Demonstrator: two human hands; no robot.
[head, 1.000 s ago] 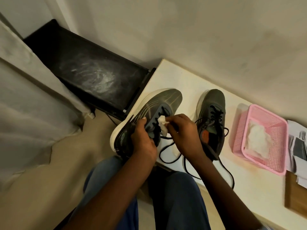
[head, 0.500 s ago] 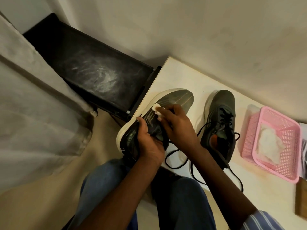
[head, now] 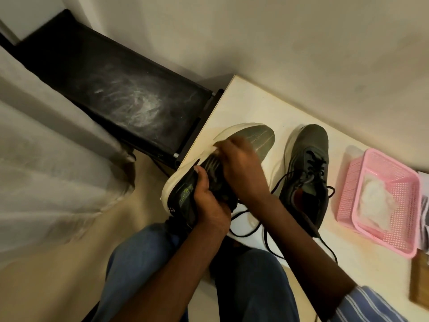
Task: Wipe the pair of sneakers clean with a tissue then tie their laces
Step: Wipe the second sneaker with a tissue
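The nearer sneaker (head: pixel 253 140) is tilted on its side at the desk's (head: pixel 250 108) left edge, heel hanging off toward the person's knees, pale sole turned left. The left hand (head: pixel 206 201) has its grip clamped around the heel and collar, thumb on the outer side. The right hand (head: pixel 241 163) presses down on the sneaker's upper side by the sole; its grip is closed on a tissue (head: pixel 214 148), of which only a blurred white scrap shows at the fingertips. Loose black laces (head: pixel 246 231) trail from under the hands over the desk's near edge. The second sneaker (head: pixel 308 163) stands upright just to the right, unlaced. Farther right, a pink basket (head: pixel 348 196) holds white tissues (head: pixel 376 198).
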